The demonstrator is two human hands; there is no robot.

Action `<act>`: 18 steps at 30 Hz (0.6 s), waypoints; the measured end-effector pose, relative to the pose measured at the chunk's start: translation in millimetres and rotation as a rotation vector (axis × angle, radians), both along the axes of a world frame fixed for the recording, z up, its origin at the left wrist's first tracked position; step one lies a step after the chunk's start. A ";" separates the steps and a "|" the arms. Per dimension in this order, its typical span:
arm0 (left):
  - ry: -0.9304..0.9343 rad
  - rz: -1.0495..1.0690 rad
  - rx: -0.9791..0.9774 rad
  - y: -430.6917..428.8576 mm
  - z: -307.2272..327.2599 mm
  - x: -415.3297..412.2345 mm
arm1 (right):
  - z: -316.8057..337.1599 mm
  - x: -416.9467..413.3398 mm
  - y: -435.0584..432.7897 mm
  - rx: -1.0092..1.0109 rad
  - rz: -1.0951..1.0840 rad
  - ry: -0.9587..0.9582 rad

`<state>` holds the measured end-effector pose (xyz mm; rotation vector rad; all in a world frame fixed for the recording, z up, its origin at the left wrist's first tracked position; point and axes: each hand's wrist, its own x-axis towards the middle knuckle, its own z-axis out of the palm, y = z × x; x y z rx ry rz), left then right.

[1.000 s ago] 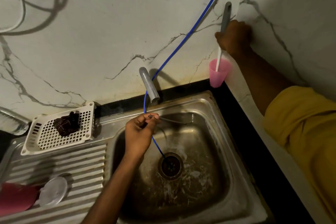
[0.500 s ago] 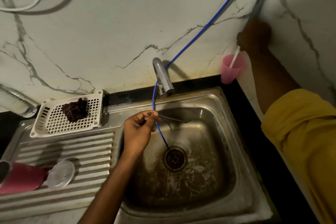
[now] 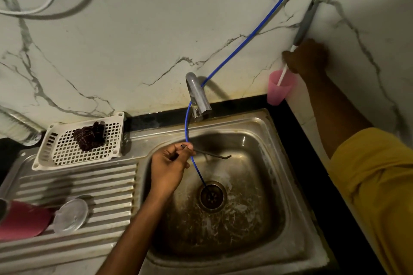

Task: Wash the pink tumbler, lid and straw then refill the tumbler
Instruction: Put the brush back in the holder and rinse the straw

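My left hand (image 3: pixel 167 172) pinches a thin bent metal straw (image 3: pixel 214 154) over the sink basin. My right hand (image 3: pixel 306 56) reaches to the back right corner and grips a brush with a grey handle (image 3: pixel 306 22). The brush's white stem stands in a small pink cup (image 3: pixel 279 91). The pink tumbler (image 3: pixel 22 221) lies on its side on the ribbed drainboard at the far left, partly cut off by the frame edge. Its clear lid (image 3: pixel 70 215) leans beside it.
A steel sink (image 3: pixel 290 185) with a drain (image 3: pixel 211 195) lies below the tap (image 3: pixel 199 96). A blue hose (image 3: pixel 257 29) runs from the wall into the drain. A white basket (image 3: pixel 67 154) holds a dark scrubber (image 3: pixel 89 135). Marble walls close the back and right.
The view has shifted, so the tumbler and lid show more at the left. Both hands keep hold of the same things in about the same places.
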<state>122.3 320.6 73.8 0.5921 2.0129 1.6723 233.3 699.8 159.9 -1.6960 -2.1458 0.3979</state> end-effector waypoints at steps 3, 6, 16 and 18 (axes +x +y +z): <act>0.005 -0.019 -0.024 1.6 -4.3 -0.9 | -6.5 -1.0 -13.3 -0.087 0.060 0.127; 0.022 -0.098 -0.050 2.3 -9.4 -1.2 | -25.0 -7.6 -41.2 -0.219 0.317 0.267; 0.106 -0.264 -0.180 29.9 -34.1 -1.6 | -87.7 -70.3 -133.1 -0.446 0.883 0.086; 0.148 -0.283 -0.184 41.5 -36.8 -5.4 | -91.4 -86.1 -143.5 -0.457 0.883 0.064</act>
